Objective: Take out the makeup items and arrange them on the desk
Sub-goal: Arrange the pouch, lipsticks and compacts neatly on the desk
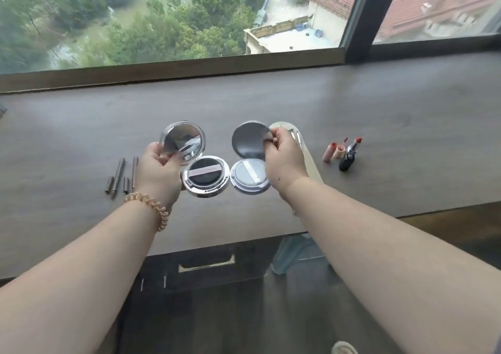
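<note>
Two open cushion compacts sit side by side at the middle of the desk (352, 104). Your left hand (158, 168) pinches the raised mirror lid of the silver compact (202, 177), whose dark puff is exposed; your right hand (283, 158) grips the raised lid of the grey compact (248, 177). Eyebrow pencils (122, 176) lie uncapped left of your left hand. Two lip tints (334, 151) and a red lipstick (349, 154) rest to the right, beside a pale pouch (311, 163).
</note>
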### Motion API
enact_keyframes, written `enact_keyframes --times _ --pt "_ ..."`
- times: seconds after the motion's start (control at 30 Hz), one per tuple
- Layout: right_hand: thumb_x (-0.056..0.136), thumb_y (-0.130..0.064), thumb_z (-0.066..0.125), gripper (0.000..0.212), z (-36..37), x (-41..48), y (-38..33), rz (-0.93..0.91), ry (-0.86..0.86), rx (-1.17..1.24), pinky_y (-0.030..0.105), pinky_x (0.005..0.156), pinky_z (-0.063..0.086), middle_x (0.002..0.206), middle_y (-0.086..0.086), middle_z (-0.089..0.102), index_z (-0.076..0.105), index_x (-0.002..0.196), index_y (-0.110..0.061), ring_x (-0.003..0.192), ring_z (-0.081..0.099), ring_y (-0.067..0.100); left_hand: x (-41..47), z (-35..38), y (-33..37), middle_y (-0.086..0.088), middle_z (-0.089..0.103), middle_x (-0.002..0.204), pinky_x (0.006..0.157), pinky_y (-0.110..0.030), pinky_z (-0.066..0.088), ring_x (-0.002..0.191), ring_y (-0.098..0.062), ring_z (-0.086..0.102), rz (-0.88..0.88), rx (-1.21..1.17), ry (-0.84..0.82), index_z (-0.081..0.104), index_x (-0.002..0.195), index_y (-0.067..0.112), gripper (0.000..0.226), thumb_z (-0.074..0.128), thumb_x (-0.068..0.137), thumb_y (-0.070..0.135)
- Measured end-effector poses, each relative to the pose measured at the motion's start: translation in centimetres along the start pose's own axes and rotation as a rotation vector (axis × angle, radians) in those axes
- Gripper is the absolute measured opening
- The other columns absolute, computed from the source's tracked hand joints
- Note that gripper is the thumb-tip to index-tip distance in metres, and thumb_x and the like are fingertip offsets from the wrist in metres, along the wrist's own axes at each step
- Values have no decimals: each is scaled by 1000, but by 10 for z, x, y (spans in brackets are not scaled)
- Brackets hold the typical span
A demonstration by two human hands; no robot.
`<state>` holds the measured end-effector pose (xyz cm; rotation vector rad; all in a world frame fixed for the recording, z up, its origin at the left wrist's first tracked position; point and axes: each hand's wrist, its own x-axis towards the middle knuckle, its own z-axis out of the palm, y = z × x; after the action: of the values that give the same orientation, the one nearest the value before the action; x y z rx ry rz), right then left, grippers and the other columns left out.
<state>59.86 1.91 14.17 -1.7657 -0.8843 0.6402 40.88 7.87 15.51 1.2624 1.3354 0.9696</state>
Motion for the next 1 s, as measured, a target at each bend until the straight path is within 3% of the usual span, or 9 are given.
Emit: enact_keyframes --times 0.07,0.2,0.37,0.53,0.6,0.67,0.8,1.0 --pt "98 -22 41 15 -41 9 1 -22 65 -19 15 61 36 82 -7 56 55 96 -24 67 45 3 -8 37 15 -3 65 82 66 -50 57 72 -28 63 12 -29 -47 53 87 24 15 55 93 9" --pt "98 -22 42 13 -121 28 19 -52 150 -21 25 65 37 73 -15 52 53 93 -25 71 47 12 -26 117 41 -3 64 83 55 -37 56 69 -27 62 60 -14 -146 53 90 19 8 54 94 12" --pt "98 -23 42 14 -230 65 64 -30 158 -14 26 65 39 75 -12 55 55 93 -23 73 48 14 -56 233 52 -12 60 81 64 -55 52 67 -26 55 70 44 -190 50 78 20 14 56 91 18" --pt "97 -24 42 14 -315 101 126 25 99 -70 28 68 41 79 -12 58 56 95 -25 79 52 17 -84 342 27 -6 56 68 51 -33 42 56 -20 47 24 92 -206 49 77 20 15 55 91 18" --pt "97 -22 42 14 -343 116 153 60 75 -108 28 65 41 77 -12 58 55 93 -25 77 52 18 -92 379 12 1 56 62 61 -33 48 50 -16 45 -11 122 -206 51 77 21 15 55 91 19" --pt "96 -21 42 14 -359 127 174 95 51 -138 30 66 41 76 -11 58 55 91 -25 76 52 19 -97 403 1 5 53 57 67 -36 48 48 -13 45 -45 131 -184 51 74 22 18 54 91 16" --pt "96 -19 43 15 -375 146 200 122 3 -136 31 68 41 75 -10 58 55 89 -24 72 51 19 -97 436 -11 5 48 58 55 -27 36 50 -11 42 -76 197 -110 45 69 21 26 51 93 11" --pt "96 -17 41 22 -373 163 211 106 -68 -163 28 58 35 69 -10 53 53 80 -27 62 43 12 -81 460 -12 1 53 68 71 -34 47 68 -20 51 -121 322 -64 53 83 18 18 42 90 5"
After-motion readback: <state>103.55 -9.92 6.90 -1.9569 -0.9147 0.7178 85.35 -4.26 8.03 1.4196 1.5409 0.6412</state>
